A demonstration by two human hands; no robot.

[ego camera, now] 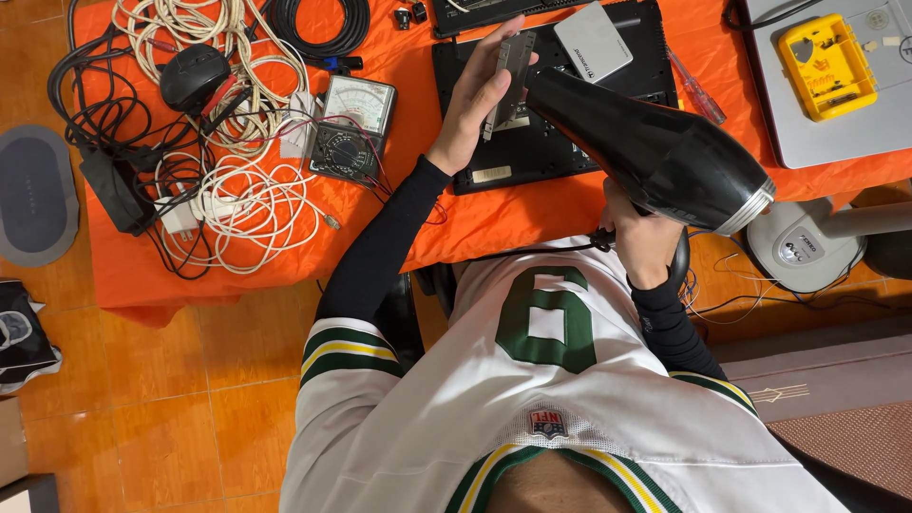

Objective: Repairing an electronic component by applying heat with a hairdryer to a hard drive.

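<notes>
A thin, stiff, light metal bracket [511, 81] is pinched by its edges in the left hand [472, 106], above the tabletop [475, 218]. The right hand's [638, 237] fingers are wrapped around the bulky, heavier black hair dryer [655, 152] by its handle.

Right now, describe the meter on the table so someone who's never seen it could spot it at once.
Start at the orange cloth covering the table, then go to the tangle of white cables on its left half. The meter lies at their right edge, left of the left hand: the only thing with a pale needle dial above a round black selector knob.
</notes>
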